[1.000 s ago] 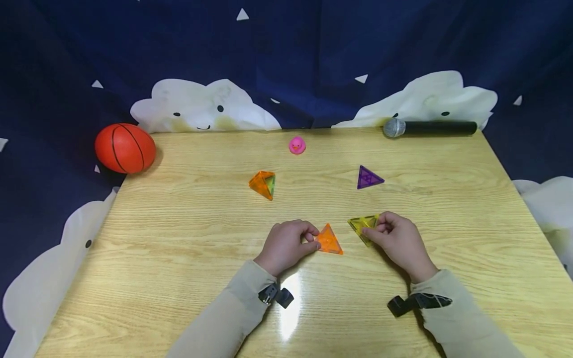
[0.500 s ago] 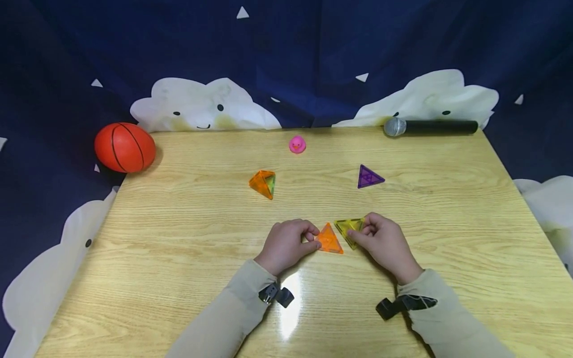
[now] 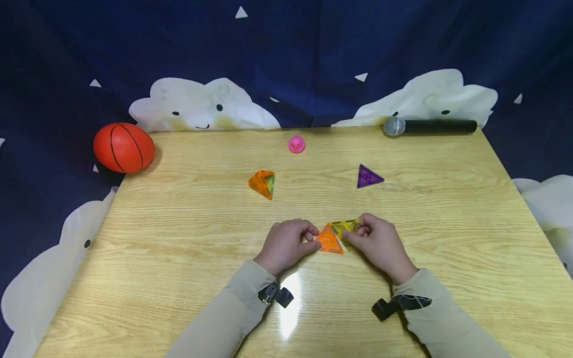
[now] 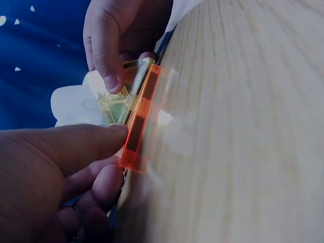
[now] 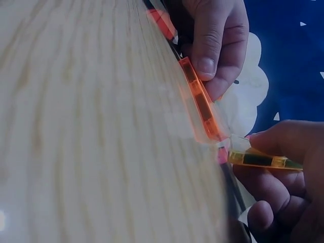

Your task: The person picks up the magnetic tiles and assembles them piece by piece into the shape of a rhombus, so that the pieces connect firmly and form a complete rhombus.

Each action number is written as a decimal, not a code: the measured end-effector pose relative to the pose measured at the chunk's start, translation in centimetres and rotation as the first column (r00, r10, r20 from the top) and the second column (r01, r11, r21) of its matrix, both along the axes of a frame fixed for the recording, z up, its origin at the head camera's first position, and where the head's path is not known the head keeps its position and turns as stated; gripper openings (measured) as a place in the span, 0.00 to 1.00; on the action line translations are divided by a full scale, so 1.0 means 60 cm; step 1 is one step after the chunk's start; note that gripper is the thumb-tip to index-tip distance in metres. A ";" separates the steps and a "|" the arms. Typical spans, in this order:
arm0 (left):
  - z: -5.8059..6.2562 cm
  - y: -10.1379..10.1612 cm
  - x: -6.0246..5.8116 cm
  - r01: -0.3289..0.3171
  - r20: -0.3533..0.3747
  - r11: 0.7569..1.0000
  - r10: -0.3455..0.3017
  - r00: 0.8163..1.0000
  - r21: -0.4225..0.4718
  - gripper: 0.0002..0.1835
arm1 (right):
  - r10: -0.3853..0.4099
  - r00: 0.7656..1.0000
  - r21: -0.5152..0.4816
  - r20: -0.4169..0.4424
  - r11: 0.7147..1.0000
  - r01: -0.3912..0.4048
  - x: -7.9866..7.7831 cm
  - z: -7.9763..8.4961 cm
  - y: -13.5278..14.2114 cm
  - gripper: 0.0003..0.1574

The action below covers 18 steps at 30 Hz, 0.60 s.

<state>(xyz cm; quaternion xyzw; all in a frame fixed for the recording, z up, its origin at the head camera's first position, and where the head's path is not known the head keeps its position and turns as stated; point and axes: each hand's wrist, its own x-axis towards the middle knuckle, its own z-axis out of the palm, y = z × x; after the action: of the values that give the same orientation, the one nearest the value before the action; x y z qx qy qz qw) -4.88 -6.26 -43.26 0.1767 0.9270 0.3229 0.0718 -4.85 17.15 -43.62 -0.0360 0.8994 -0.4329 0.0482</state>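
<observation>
With the orange tile (image 3: 329, 240) serving as landmark, the yellow tile (image 3: 343, 226) is lying immediately to its right. The left hand (image 3: 288, 243) is pinching the orange tile at its left side and is thus sitting nearer the landmark; the right hand (image 3: 378, 243) is pinching the yellow tile on the side facing away from it. Neither triangle is showing a long axis; the governing line is the landmark's right edge, slanting from far tip to near-right corner, with the yellow tile's left edge running alongside. Whether these edges are touching cannot be told. Well apart, the purple tile (image 3: 369, 177) is lying beyond the landmark, rightward; the orange-and-green piece (image 3: 261, 184), beyond it, leftward.
</observation>
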 end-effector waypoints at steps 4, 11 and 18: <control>-0.002 0.000 -0.001 -0.006 -0.015 1.000 0.006 1.000 -0.001 0.09 | 0.005 1.000 -0.014 -0.005 1.000 -0.005 -0.001 -0.002 -0.001 0.16; -0.004 0.000 -0.001 -0.037 -0.034 0.999 0.037 0.999 0.005 0.13 | 0.048 0.996 -0.053 -0.075 0.997 -0.052 -0.003 -0.009 -0.011 0.09; -0.007 0.000 -0.003 -0.034 -0.069 0.997 0.038 0.997 0.065 0.16 | 0.170 0.966 -0.036 -0.192 0.983 -0.180 -0.006 -0.014 -0.017 0.13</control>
<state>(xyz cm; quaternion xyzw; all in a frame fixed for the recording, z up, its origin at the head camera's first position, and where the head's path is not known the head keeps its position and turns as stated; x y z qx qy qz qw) -5.07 -6.28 -43.66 0.1733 0.9212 0.3473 0.0277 -5.21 16.12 -44.45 -0.1575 0.8814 -0.4453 -0.0001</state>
